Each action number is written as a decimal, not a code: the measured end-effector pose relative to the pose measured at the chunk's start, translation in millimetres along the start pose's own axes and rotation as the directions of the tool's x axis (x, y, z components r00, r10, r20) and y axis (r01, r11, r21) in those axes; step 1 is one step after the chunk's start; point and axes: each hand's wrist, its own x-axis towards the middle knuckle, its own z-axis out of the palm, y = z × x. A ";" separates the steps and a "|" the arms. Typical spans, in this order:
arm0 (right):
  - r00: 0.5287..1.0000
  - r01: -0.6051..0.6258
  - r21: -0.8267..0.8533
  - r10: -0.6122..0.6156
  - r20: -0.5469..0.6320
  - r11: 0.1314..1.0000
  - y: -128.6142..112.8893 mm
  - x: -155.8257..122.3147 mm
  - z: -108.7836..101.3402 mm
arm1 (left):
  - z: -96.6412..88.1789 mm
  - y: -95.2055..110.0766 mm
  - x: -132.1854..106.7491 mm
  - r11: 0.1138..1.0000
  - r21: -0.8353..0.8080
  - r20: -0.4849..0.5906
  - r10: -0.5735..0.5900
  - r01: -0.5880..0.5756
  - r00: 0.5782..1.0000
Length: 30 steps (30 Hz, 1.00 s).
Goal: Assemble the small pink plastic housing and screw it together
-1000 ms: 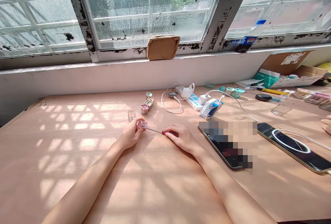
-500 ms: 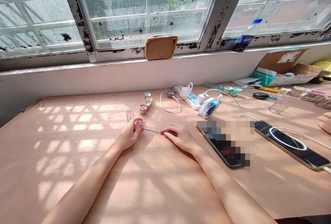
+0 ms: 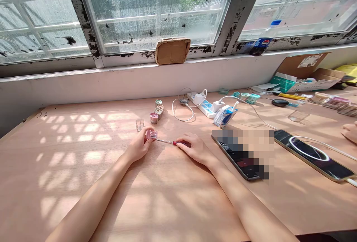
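One pink piece (image 3: 152, 134) sits pinched in our left grip (image 3: 139, 146), a slim red-handled tool (image 3: 174, 143) in our right grip (image 3: 196, 148); steady alignment should serve us best.

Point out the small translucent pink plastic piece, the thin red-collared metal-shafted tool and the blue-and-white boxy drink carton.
Pink plastic piece (image 3: 153, 134): head view, on its exposed side.
Metal-shafted tool (image 3: 165, 141): head view, middle of its shaft.
Drink carton (image 3: 224, 117): head view, on its printed side.
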 end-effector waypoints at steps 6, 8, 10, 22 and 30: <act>1.000 0.004 0.004 -0.004 0.002 1.000 0.9 0.5 0.6 | -0.1 -0.2 0.0 1.000 -0.016 0.008 -0.005 0.005 1.000; 1.000 0.009 0.014 -0.009 0.002 1.000 1.0 0.6 1.3 | -0.2 0.0 0.1 1.000 -0.013 0.006 -0.004 0.004 1.000; 1.000 0.017 0.022 -0.017 -0.002 1.000 1.2 0.7 2.1 | -0.2 0.4 0.2 1.000 -0.017 0.006 -0.002 0.002 1.000; 1.000 0.018 0.035 -0.018 -0.011 0.999 3.6 0.5 3.4 | -0.4 1.8 0.9 1.000 -0.023 0.009 0.005 -0.004 1.000; 1.000 0.014 0.050 -0.014 -0.008 0.999 5.5 -0.2 1.4 | -0.6 1.7 0.8 1.000 -0.002 -0.004 0.016 -0.016 1.000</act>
